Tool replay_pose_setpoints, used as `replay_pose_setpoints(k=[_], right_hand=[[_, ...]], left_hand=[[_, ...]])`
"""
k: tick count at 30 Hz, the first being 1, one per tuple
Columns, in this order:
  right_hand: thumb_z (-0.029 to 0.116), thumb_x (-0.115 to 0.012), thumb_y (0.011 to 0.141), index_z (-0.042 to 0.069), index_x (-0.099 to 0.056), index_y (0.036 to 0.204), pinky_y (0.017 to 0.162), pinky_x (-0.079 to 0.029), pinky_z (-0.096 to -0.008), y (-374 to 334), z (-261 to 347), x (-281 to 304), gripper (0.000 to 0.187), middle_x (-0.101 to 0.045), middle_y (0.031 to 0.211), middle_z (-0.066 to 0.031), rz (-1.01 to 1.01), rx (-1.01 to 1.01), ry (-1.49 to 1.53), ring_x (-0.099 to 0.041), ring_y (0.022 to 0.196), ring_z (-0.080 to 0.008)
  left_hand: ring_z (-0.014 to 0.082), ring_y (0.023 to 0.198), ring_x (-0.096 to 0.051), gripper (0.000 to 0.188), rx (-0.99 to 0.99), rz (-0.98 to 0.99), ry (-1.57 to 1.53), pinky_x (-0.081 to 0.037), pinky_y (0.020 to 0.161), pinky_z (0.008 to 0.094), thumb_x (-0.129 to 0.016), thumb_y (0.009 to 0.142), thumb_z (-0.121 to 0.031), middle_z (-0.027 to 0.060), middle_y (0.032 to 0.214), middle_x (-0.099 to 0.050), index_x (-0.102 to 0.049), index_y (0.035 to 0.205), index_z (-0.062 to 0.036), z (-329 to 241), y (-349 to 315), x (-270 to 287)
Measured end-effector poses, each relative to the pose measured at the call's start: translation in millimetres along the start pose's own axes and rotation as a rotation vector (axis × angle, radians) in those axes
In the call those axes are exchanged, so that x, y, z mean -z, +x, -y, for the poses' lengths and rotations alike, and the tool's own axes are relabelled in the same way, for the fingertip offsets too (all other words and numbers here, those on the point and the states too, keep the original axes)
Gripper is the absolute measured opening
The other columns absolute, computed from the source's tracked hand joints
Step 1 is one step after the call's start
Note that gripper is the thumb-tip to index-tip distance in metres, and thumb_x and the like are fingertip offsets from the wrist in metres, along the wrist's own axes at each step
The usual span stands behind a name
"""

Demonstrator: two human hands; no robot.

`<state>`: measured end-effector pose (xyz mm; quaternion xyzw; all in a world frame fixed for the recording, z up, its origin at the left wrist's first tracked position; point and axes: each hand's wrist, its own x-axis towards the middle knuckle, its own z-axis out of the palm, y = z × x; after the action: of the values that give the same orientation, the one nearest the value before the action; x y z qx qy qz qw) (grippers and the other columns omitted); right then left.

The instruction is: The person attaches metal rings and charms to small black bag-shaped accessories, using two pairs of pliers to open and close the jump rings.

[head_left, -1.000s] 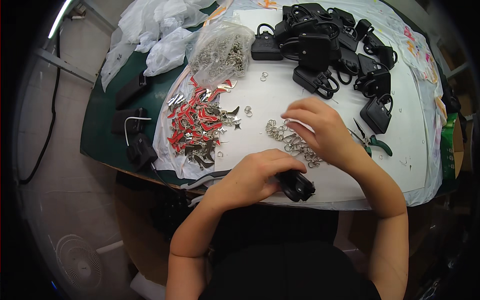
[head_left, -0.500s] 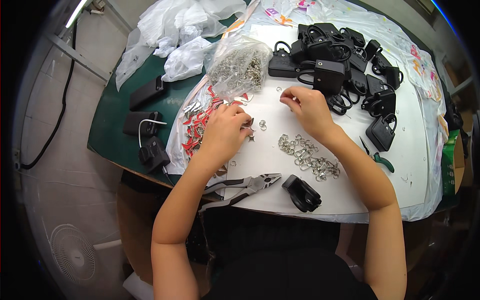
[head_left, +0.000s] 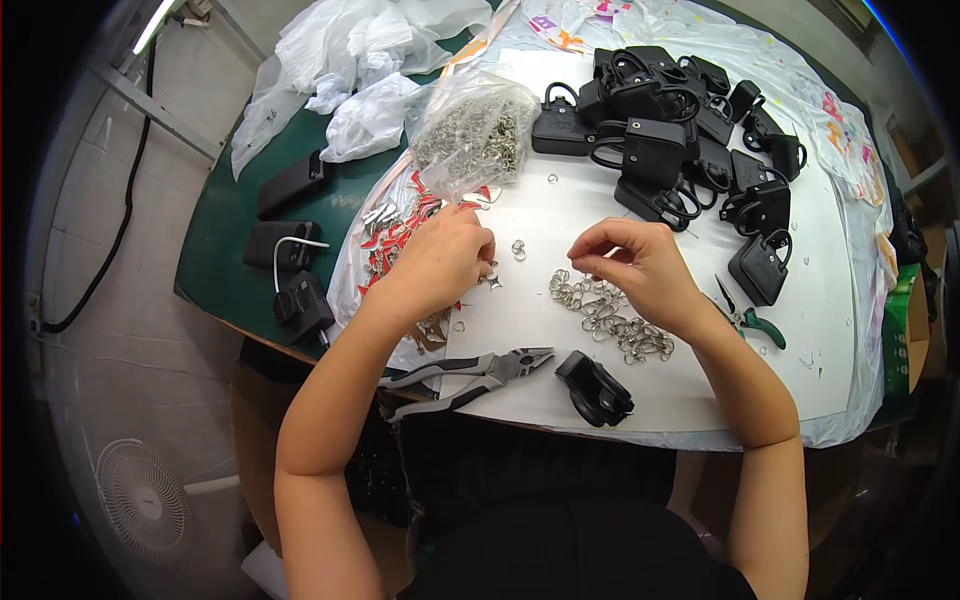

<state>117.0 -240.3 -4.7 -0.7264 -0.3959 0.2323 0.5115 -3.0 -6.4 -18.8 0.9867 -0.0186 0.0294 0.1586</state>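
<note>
My left hand (head_left: 440, 258) is closed, its fingers curled at the right edge of a heap of red and silver metal charms (head_left: 385, 245). A small silver star-shaped piece (head_left: 494, 282) lies by its fingertips; what they grip is hidden. Thumb and forefinger of my right hand (head_left: 640, 265) are pinched together over the far edge of a pile of silver clasps with rings (head_left: 620, 325). Anything in that pinch is too small to make out. Between the hands, a few loose metal rings (head_left: 518, 250) rest on the white board (head_left: 510, 320).
Grey-handled pliers (head_left: 480, 380) and a black pouch-like item (head_left: 593, 388) lie at the near edge. Green-handled pliers (head_left: 762, 328) are at right. Small black handbags (head_left: 655, 150) pile up at the far right. A clear bag of metal fittings (head_left: 475, 135) stands behind my left hand.
My right hand has come nearer to me and slightly right, to the clasp pile's edge, still pinched. The left stays by the charms, its fingers still curled. The whole view has shifted slightly.
</note>
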Motion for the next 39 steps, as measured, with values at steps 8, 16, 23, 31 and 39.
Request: replay_pose_setpoints(k=[8, 16, 23, 31, 39], right_hand=[[0.004, -0.071, 0.087, 0.001, -0.075, 0.097, 0.068, -0.056, -0.026, 6.6, 12.3, -7.6, 0.011, -0.075, 0.09, -0.0072, 0.06, 0.068, 0.048, -0.069, 0.077, -0.011], [0.005, -0.074, 0.086, 0.0, -0.075, 0.094, 0.069, -0.054, -0.0237, -1.8, 15.7, -9.7, 0.01, -0.073, 0.084, -0.0052, 0.053, -0.073, 0.363, -0.066, 0.076, -0.0073], [0.005, -0.076, 0.085, -0.001, -0.074, 0.095, 0.068, -0.052, -0.021, -0.8, 20.9, -2.9, 0.012, -0.073, 0.083, -0.0049, 0.136, -0.076, 0.387, -0.066, 0.076, -0.0067], [0.005, -0.078, 0.084, -0.002, -0.073, 0.092, 0.071, -0.054, -0.0223, -6.1, 33.6, -2.5, 0.012, -0.073, 0.086, -0.0065, 0.131, -0.109, 0.474, -0.067, 0.078, -0.0079], [0.005, -0.077, 0.085, -0.002, -0.073, 0.091, 0.075, -0.056, -0.0232, -6.2, 36.9, 3.1, 0.01, -0.073, 0.087, -0.0076, 0.24, -0.152, 0.384, -0.069, 0.081, -0.0101]], left_hand=[[0.0168, 0.086, -0.066, 0.009, 0.265, -0.141, -0.405, -0.052, 0.079, 0.0324, -0.071, 0.087, -0.008, 0.0066, 0.091, -0.071, -0.068, 0.094, -0.0027, -8.5, -6.5, 12.8], [0.0215, 0.089, -0.072, 0.012, 0.36, -0.264, -1.425, -0.06, 0.082, 0.0333, -0.063, 0.097, -0.007, 0.0144, 0.099, -0.072, -0.06, 0.106, -0.0004, -40.3, -15.4, 28.2], [0.0264, 0.092, -0.073, 0.011, 0.362, -0.246, -1.426, -0.061, 0.081, 0.0356, -0.058, 0.101, -0.011, 0.0183, 0.099, -0.071, -0.052, 0.107, -0.0033, -60.0, -20.2, 41.2], [0.0261, 0.092, -0.073, 0.01, 0.317, -0.161, -1.416, -0.061, 0.08, 0.0361, -0.056, 0.102, -0.011, 0.0191, 0.1, -0.071, -0.051, 0.107, -0.0035, -64.9, -26.9, 40.4], [0.0146, 0.091, -0.068, 0.011, 0.231, -0.119, -1.25, -0.054, 0.082, 0.0264, -0.061, 0.099, -0.008, 0.0111, 0.094, -0.071, -0.053, 0.105, -0.0023, -75.3, -28.7, 38.0]])
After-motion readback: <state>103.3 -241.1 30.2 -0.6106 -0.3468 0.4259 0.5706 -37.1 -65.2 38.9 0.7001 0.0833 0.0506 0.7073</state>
